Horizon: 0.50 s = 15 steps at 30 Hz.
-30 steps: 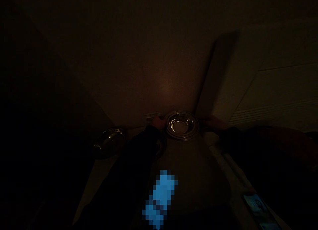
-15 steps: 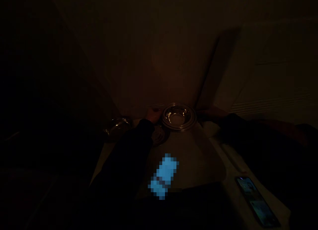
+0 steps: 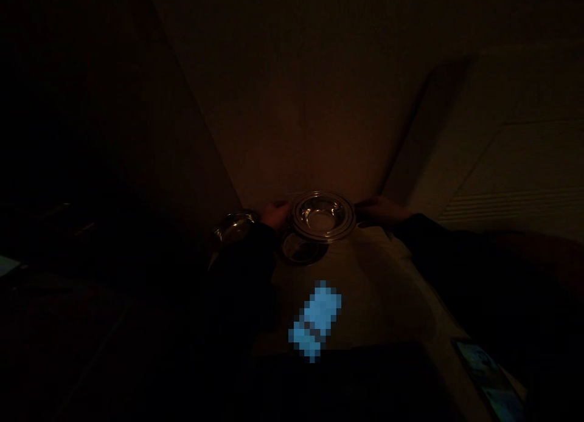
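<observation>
Since the wall [image 3: 310,106] rises just beyond the metal dish [image 3: 322,217] at twelve o'clock, your open room is the bare table [image 3: 378,306] at five. Your table's right edge slants away past four, near a phone [image 3: 488,370]. You have the dish at the table's far end, your left hand [image 3: 274,215] closed on its rim at nine, your right hand [image 3: 382,211] at three; finger detail is lost in darkness. It looks round, shiny, deep-centred, with a wide ringed rim.
</observation>
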{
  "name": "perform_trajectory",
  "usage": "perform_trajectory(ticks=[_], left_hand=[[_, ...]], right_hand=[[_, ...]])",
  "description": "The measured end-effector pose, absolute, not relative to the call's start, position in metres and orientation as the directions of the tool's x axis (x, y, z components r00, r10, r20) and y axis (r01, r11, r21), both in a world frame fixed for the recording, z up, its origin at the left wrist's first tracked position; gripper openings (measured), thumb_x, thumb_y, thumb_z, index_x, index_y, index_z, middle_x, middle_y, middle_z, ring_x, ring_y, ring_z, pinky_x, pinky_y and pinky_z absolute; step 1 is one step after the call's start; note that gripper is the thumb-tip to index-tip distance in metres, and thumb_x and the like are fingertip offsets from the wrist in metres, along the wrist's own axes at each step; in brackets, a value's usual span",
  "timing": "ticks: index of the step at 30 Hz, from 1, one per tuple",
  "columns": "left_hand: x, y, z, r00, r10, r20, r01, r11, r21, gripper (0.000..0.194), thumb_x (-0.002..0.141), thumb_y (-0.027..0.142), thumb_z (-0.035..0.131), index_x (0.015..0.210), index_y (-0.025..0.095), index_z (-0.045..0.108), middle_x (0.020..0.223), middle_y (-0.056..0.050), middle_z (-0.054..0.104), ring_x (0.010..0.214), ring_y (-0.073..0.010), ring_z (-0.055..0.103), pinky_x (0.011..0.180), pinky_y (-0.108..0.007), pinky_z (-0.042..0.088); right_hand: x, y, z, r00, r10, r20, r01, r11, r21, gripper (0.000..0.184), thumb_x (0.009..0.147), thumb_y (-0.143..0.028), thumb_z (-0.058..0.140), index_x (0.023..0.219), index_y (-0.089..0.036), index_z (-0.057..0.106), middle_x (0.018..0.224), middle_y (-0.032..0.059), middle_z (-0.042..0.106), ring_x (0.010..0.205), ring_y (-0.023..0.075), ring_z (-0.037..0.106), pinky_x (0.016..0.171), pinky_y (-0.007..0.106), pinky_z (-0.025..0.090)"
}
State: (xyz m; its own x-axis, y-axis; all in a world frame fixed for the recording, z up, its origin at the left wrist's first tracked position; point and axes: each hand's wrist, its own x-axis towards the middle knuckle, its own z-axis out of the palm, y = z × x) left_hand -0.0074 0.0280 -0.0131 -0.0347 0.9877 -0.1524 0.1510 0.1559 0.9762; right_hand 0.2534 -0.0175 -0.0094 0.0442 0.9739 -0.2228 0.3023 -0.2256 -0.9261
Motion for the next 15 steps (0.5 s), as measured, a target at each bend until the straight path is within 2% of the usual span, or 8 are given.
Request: perform_trajectory(ticks=[7, 15], left_hand=[[-0.030, 0.040, -0.028, -0.084, 0.991, -0.103, 0.228, 0.119, 0.966, 0.010, 0.069, 0.021, 0.065, 0.074, 0.015, 0.070, 0.089, -0.009, 0.075, 0.084, -0.0205, 0.069, 0.074, -0.029, 0.054], [-0.053, 0.019, -0.031, -0.108, 0.989, -0.098, 0.320, 0.128, 0.939, 0.014, 0.070, 0.023, 0.062, 0.077, 0.015, 0.072, 0.092, -0.008, 0.075, 0.092, -0.0227, 0.068, 0.079, -0.029, 0.052]], right_hand=[[0.231, -0.012, -0.019, -0.005, 0.978, -0.209, 0.325, -0.197, -0.925, 0.015, 0.084, -0.019, 0.061, 0.073, -0.013, 0.069, 0.071, 0.0059, 0.070, 0.059, 0.0110, 0.061, 0.058, 0.020, 0.054], [0.205, -0.016, -0.036, -0.075, 0.970, -0.231, 0.444, -0.175, -0.879, 0.015, 0.086, -0.027, 0.064, 0.083, -0.014, 0.069, 0.075, 0.0031, 0.069, 0.066, 0.0120, 0.063, 0.064, 0.024, 0.054]])
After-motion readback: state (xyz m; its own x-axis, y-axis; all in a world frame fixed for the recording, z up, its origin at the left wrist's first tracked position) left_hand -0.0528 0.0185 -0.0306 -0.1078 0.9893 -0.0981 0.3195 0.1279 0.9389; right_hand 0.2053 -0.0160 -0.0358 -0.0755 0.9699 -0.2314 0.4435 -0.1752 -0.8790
